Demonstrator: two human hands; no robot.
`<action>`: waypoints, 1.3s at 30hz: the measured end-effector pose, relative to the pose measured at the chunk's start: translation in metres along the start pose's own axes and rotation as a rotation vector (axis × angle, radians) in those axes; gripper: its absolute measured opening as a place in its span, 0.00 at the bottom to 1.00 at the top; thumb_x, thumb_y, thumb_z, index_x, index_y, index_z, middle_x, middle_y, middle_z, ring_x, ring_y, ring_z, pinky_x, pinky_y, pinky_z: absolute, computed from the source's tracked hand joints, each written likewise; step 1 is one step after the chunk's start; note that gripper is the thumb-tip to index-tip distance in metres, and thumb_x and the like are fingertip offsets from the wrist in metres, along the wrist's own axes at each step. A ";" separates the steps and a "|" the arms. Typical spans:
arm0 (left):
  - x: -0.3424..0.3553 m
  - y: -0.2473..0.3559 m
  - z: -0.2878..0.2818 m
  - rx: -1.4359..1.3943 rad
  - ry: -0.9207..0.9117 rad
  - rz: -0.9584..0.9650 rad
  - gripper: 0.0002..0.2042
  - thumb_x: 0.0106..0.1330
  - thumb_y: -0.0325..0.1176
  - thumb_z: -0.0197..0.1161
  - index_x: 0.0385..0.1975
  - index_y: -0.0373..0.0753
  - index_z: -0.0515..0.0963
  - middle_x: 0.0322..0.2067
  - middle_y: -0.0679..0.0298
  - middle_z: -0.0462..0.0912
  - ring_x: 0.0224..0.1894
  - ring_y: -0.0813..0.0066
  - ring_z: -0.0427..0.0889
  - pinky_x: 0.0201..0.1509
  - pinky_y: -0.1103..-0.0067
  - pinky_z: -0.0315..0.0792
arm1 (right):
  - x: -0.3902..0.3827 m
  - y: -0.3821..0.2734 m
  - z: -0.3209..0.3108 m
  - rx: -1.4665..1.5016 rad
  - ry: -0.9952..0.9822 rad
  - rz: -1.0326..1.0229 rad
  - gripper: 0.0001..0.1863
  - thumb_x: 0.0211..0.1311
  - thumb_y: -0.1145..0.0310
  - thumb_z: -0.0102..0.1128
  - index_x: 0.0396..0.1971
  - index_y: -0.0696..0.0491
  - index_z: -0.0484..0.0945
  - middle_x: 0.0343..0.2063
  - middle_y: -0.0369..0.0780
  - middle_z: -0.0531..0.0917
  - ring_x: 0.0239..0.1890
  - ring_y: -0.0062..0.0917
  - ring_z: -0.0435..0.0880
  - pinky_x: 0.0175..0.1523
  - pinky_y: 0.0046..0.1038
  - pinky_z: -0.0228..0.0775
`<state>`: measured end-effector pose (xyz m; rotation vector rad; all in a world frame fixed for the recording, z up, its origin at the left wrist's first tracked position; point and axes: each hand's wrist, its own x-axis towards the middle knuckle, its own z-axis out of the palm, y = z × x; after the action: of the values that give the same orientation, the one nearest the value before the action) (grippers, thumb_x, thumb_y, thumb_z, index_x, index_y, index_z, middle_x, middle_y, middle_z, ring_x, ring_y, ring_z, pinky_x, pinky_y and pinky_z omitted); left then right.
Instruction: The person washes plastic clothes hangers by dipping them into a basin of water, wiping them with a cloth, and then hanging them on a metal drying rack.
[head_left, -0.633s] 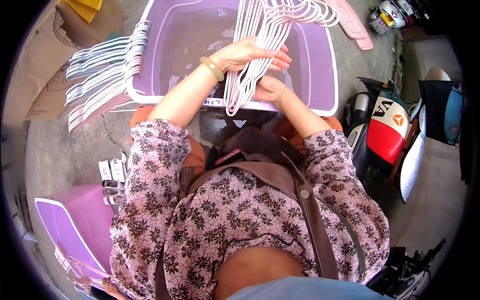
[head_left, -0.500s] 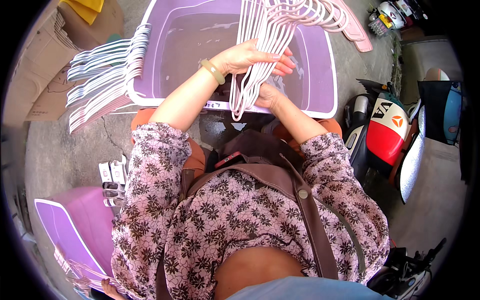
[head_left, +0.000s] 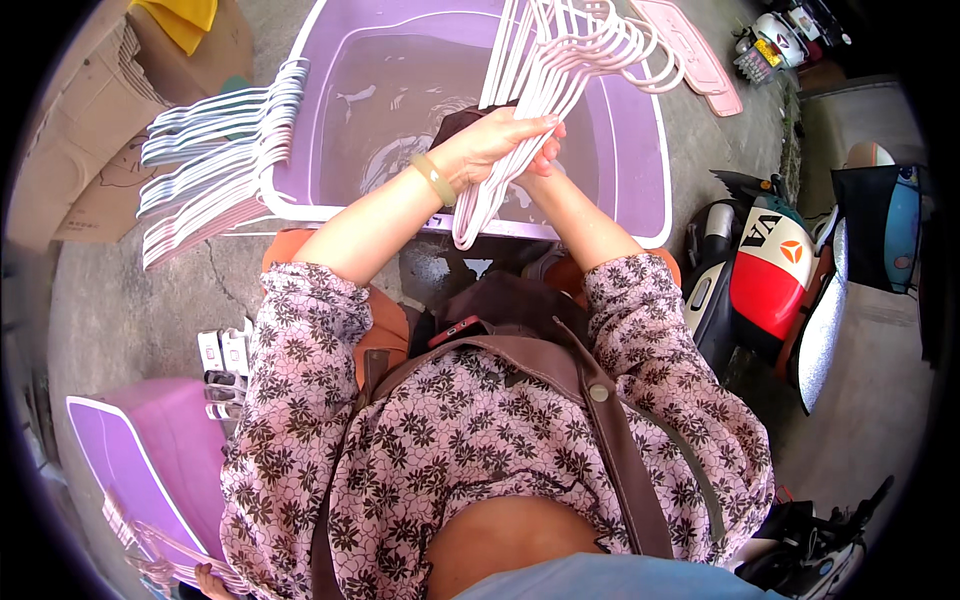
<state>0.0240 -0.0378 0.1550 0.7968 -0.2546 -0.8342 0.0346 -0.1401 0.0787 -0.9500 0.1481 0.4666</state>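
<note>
A bundle of pale pink hangers (head_left: 540, 100) slants over the near part of a purple tub (head_left: 652, 170), hooks toward the far right. My left hand (head_left: 492, 142), with a pale bangle on its wrist, is closed round the bundle's lower part. Behind the hangers, close below the left fingers, is my right hand (head_left: 538, 182); its fingers are mostly hidden. Dark cloth (head_left: 458, 122) shows beside my left hand, above the greyish water (head_left: 375, 75) in the tub. Which hand, if either, grips the cloth cannot be seen.
More hangers, blue-white and pink (head_left: 215, 145), hang over the tub's left rim. Cardboard boxes (head_left: 75, 130) stand at far left, a second purple tub (head_left: 150, 450) at lower left with another person's hand (head_left: 212, 582) by it. A red-and-white scooter (head_left: 770, 265) stands at right.
The hanger bundle has shifted slightly, its lower ends a little left. My left fingers, stretched out before, now curl round it. More dark cloth shows beyond my left hand, and the water is rippled.
</note>
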 end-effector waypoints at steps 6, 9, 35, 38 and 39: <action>-0.009 -0.004 0.017 -0.059 0.088 -0.129 0.11 0.64 0.40 0.55 0.30 0.38 0.71 0.19 0.66 0.72 0.21 0.81 0.74 0.28 0.80 0.76 | 0.052 -0.046 -0.036 -0.080 0.266 -0.171 0.17 0.52 0.62 0.59 0.36 0.59 0.76 0.30 0.41 0.81 0.30 0.28 0.81 0.32 0.31 0.75; -0.017 -0.005 0.025 -0.112 0.057 -0.160 0.10 0.65 0.40 0.53 0.28 0.39 0.70 0.18 0.66 0.72 0.20 0.79 0.73 0.26 0.79 0.75 | 0.080 -0.065 -0.056 -0.150 0.377 -0.233 0.17 0.51 0.62 0.60 0.36 0.59 0.76 0.30 0.41 0.81 0.30 0.29 0.81 0.32 0.31 0.74; -0.006 0.035 0.002 -0.537 -0.125 -0.421 0.16 0.70 0.41 0.41 0.20 0.42 0.61 0.08 0.72 0.59 0.06 0.86 0.57 0.09 0.88 0.55 | 0.017 -0.123 -0.036 -1.429 -0.029 -1.282 0.17 0.42 0.76 0.61 0.37 0.56 0.75 0.35 0.45 0.79 0.38 0.41 0.78 0.43 0.32 0.71; -0.015 0.025 0.002 -0.406 -0.202 -0.407 0.15 0.68 0.43 0.46 0.20 0.44 0.62 0.09 0.74 0.58 0.07 0.87 0.56 0.10 0.88 0.54 | 0.011 -0.117 -0.029 -1.392 -0.078 -1.302 0.15 0.42 0.76 0.60 0.36 0.56 0.75 0.33 0.45 0.79 0.37 0.41 0.78 0.41 0.33 0.71; -0.018 0.027 0.014 -0.372 -0.168 -0.397 0.15 0.68 0.43 0.46 0.20 0.44 0.62 0.08 0.74 0.58 0.06 0.87 0.55 0.09 0.88 0.53 | 0.014 -0.119 -0.039 -1.390 -0.097 -1.274 0.15 0.43 0.75 0.60 0.35 0.56 0.75 0.33 0.45 0.79 0.36 0.41 0.78 0.41 0.33 0.71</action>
<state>0.0204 -0.0208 0.1851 0.4296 -0.0831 -1.2822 0.1034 -0.2256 0.1408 -2.0837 -0.9653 -0.7198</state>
